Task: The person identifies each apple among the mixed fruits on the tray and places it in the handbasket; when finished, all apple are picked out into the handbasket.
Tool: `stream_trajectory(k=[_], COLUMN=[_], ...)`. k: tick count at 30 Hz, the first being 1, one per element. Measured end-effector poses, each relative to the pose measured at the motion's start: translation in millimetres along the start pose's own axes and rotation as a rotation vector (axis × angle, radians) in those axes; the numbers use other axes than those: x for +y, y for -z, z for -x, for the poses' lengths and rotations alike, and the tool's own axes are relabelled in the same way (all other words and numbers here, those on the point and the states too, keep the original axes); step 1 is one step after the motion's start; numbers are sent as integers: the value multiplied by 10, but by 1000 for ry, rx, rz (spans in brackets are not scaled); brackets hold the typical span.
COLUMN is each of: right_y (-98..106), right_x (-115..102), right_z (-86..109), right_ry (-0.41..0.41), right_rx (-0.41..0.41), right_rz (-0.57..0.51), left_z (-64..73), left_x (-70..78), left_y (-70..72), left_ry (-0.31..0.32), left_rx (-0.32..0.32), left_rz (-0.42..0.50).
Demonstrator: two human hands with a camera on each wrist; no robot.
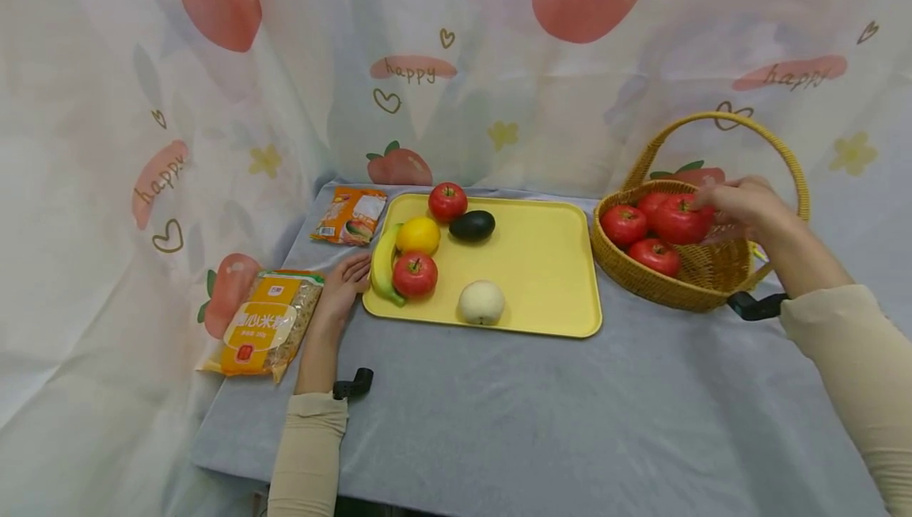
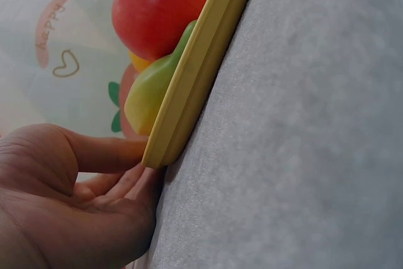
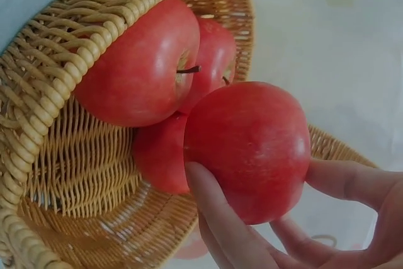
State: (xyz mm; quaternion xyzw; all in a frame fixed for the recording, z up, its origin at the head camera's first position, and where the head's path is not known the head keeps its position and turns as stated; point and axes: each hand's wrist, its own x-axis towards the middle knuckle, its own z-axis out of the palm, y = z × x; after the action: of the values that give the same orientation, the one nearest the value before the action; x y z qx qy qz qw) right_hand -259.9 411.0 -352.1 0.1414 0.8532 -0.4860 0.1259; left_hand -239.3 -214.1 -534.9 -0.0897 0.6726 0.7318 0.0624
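My right hand (image 1: 748, 204) grips a red apple (image 3: 249, 152) over the wicker basket (image 1: 641, 287), with the thumb and fingers on opposite sides of it. Several more red apples (image 1: 654, 257) lie inside the basket below and beside the held one. At the tray's left edge, my left hand (image 1: 343, 287) holds the rim of the yellow tray (image 1: 541, 264), thumb at the upper edge and fingers low against it. On the tray lie a banana (image 1: 385, 264), a yellow lemon-like fruit (image 1: 418, 235), two red apples (image 1: 415, 275), a dark avocado (image 1: 472, 226) and a pale round fruit (image 1: 481, 302).
An orange snack packet (image 1: 349, 216) lies behind the left hand, near the tray's back left corner. Left of that forearm is a yellow bag of grain-like food (image 1: 267, 323). The basket's tall handle (image 1: 720, 117) arches over the right side. Grey cloth (image 1: 534, 414) covers the table.
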Motion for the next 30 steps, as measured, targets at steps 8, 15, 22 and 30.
stream_trajectory(k=[8, 15, 22, 30], right_y=[-16, -81, -108, -149], right_x=[55, 107, 113, 170], right_z=[-36, -123, -200, -301], right_ry=[-11, -30, -92, -82], right_rx=[85, 107, 153, 107], right_rz=[0, 32, 38, 144], left_z=[-21, -17, -14, 14], left_x=[9, -12, -27, 23], left_y=[21, 56, 83, 101], left_ry=[3, 2, -2, 7], left_rx=[11, 7, 25, 32], left_rz=[-18, 11, -13, -14])
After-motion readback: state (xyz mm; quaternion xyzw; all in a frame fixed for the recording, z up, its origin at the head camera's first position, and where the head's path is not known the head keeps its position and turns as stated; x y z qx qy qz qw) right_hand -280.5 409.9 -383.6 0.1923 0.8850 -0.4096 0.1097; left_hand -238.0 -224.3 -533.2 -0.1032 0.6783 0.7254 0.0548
